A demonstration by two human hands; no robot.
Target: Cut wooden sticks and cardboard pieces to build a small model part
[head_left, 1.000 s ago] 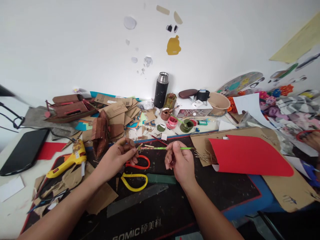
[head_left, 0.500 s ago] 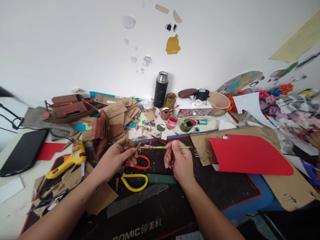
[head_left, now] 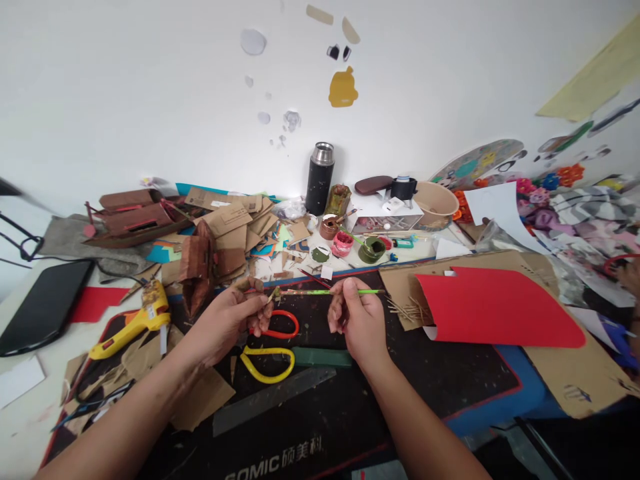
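Note:
A thin paintbrush point(head_left: 313, 292) with a green handle lies level in the pinch of my right hand point(head_left: 357, 317), its bristle end toward the left. My left hand point(head_left: 243, 307) is closed on a small brownish-green piece point(head_left: 273, 295), too small to name; the brush tip is at or very near it. Under my left hand are scissors with a red handle point(head_left: 284, 325). Scissors with a yellow handle point(head_left: 269, 365) lie nearer me on the black mat point(head_left: 400, 400). Beyond my hands stand open paint jars, one brown point(head_left: 329, 229), one pink point(head_left: 343, 245), one green point(head_left: 372, 250).
Left are a yellow glue gun point(head_left: 133, 323), a black phone-like slab point(head_left: 45, 303) and brown model boats point(head_left: 133, 220). Cardboard scraps point(head_left: 227, 220) pile up behind. A black flask point(head_left: 320, 180) stands by the wall. Red sheet point(head_left: 500, 307) lies right; another person's hand point(head_left: 631, 277) shows at the edge.
The small piece in my left hand has turned slightly and now shows more beside the brush tip. My right hand keeps its hold on the brush. The whole view has shifted slightly.

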